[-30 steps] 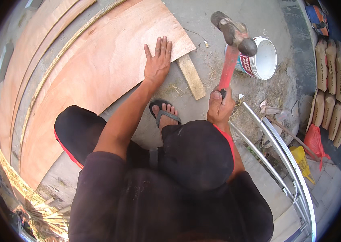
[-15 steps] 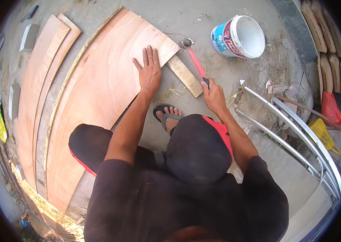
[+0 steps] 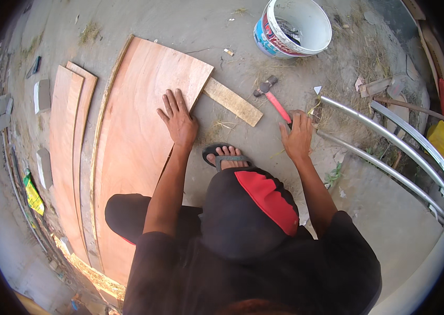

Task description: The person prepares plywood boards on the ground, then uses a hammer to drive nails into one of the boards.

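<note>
My left hand [image 3: 181, 125] lies flat with fingers spread on a large sheet of plywood [image 3: 143, 105], near its right edge. A short wooden board [image 3: 235, 102] sticks out from under the plywood's corner. To the right, my right hand [image 3: 297, 137] is at the butt of a hammer [image 3: 279, 106], its thumb and fingers loosely around the dark end of the red handle. The hammer's dark head points away from me, low at the ground. My palm hides part of the grip.
Beyond the hammer stands a white paint bucket [image 3: 314, 31] with things inside. Curved metal tubes [image 3: 385, 126] lie at right. At left are narrower plywood strips [image 3: 64, 152], grey blocks [image 3: 42, 96] and a yellow-green packet [image 3: 33, 195]. My sandalled foot [image 3: 230, 156] is between my hands.
The hammer, gripped firmly before, has swung lower and to the right with my right hand, whose hold has loosened. My left hand stays flat on the plywood. The view has shifted.
</note>
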The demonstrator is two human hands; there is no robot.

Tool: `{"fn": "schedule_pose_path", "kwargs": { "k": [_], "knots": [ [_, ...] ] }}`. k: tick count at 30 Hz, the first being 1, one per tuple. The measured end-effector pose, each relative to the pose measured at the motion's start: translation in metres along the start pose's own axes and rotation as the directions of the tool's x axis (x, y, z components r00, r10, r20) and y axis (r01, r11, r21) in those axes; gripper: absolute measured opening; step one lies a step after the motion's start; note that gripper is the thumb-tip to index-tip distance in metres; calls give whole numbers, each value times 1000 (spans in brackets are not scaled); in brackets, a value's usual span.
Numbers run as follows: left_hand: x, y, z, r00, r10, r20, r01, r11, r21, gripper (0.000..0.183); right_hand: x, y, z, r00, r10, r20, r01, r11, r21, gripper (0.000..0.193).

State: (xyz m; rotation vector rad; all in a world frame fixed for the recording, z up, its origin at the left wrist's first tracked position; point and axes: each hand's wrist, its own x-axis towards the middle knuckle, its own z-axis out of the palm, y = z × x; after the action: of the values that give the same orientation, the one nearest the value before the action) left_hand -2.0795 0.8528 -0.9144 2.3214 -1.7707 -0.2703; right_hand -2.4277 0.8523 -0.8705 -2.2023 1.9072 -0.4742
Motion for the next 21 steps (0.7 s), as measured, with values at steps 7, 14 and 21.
{"fn": "schedule_pose_path", "kwargs": {
  "k": [7,14,21],
  "knots": [
    [-21,-16,-8,996,-80,31,77,994,73,97,34,-2,37,979,104,174,-103,995,-17,42],
    [-25,-27,4,999,-41,10,39,992,118,90,57,6,26,933,56,355,-157,952,262,30],
    [-25,-26,3,998,-59,26,56,995,86,89,171,-72,29,842,37,539,-452,594,665,31]
  ]
}}
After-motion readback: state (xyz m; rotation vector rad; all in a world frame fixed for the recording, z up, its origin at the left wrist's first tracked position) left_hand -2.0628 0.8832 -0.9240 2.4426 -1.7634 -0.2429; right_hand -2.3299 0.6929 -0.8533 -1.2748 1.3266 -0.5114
